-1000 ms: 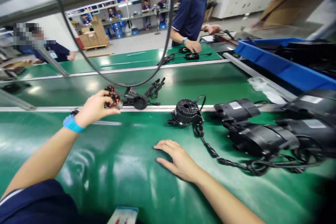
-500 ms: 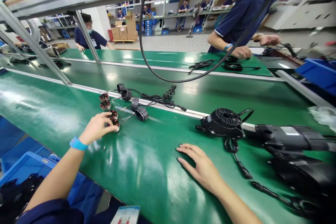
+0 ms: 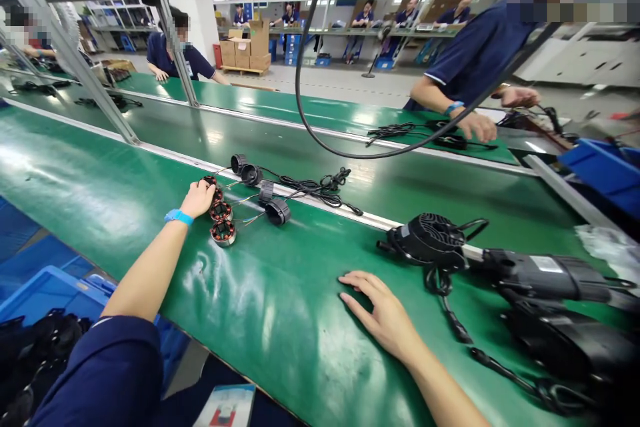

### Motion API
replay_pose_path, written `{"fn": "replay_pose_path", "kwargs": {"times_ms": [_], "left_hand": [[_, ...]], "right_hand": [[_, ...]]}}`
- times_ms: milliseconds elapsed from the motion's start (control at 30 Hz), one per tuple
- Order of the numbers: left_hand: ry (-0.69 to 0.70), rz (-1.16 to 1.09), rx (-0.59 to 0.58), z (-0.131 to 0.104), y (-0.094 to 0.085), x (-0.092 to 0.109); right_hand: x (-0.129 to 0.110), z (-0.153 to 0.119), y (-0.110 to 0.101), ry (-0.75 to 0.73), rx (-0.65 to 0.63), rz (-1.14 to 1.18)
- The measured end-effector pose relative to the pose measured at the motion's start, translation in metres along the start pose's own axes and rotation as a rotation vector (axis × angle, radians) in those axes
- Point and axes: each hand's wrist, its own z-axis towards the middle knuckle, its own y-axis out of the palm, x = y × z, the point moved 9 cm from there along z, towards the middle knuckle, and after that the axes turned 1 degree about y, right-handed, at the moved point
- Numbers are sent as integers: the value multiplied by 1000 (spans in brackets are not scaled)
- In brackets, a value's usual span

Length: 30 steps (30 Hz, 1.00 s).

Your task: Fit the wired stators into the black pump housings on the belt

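Note:
Several round motor stators (image 3: 223,232) with copper-coloured windings stand in a row on the green bench (image 3: 280,293). Thin coloured wires run from them to black ring-shaped caps (image 3: 278,211) with coiled black cables. My left hand (image 3: 199,198), a blue band on its wrist, has its fingers curled round the farthest stator (image 3: 209,181), which is partly hidden. Above the bench's right-hand part, my right hand (image 3: 383,313) holds nothing, its fingers apart. A black ribbed motor housing (image 3: 427,238) lies beyond it, to the right.
More black machine bodies (image 3: 555,273) and cable plugs crowd the right side. A black cable (image 3: 300,90) hangs in a loop ahead. Blue bins (image 3: 47,287) stand below the left edge. Across the bench, a co-worker's hand (image 3: 477,125) is over black cables.
My left hand has moved from the nearer stators to the far end of the row, and the stators now stand closer together. My right hand has stayed about where it was.

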Motion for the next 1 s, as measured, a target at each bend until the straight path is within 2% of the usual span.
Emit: {"fn": "replay_pose_path", "kwargs": {"times_ms": [133,200,233,300,367,433,467,533,600,633,667,733,767,833,900,967,1000], "left_hand": [[-96,-36,33,-38,1,1],[-106,-49,92,-51,-12,12],[-81,-65,133,-54,-23,24],[65,-155,235,-61,-50,64],[300,-317,326,-73,-78,122],[535,-463,345,-97,-89,185],[643,-497,304,-113,-84,216],[908,-527,204,-160,-58,276],[1191,-510,44,-220,-12,320],[1329,-466,-71,-250,16,335],[1412,-405,-137,-275,41,342],[1498,-305,-267,-308,84,345],[1519,-278,-331,-318,98,344],[1511,-286,-427,-324,112,342],[1440,-362,-441,-315,106,352],[1346,-462,-400,-300,93,379],[1310,-512,-378,-293,86,401]], "right_hand": [[0,-2,2,-12,-1,-21],[1,-1,3,-20,-1,-34],[0,-1,3,-24,1,-40],[-4,0,1,-38,20,-48],[-17,-2,-2,-81,46,-57],[-34,-5,-5,-136,54,-85],[-41,-6,-8,-136,61,-107],[-50,-9,-18,-103,81,-148],[-55,-16,-35,-52,121,-200],[-56,-22,-47,-28,158,-223],[-55,-31,-61,1,215,-238],[-46,-59,-95,70,384,-242],[-38,-78,-114,119,484,-238],[-16,-120,-148,233,679,-247],[11,-160,-177,357,829,-277],[37,-190,-203,475,932,-296],[50,-199,-214,528,961,-300]]}}
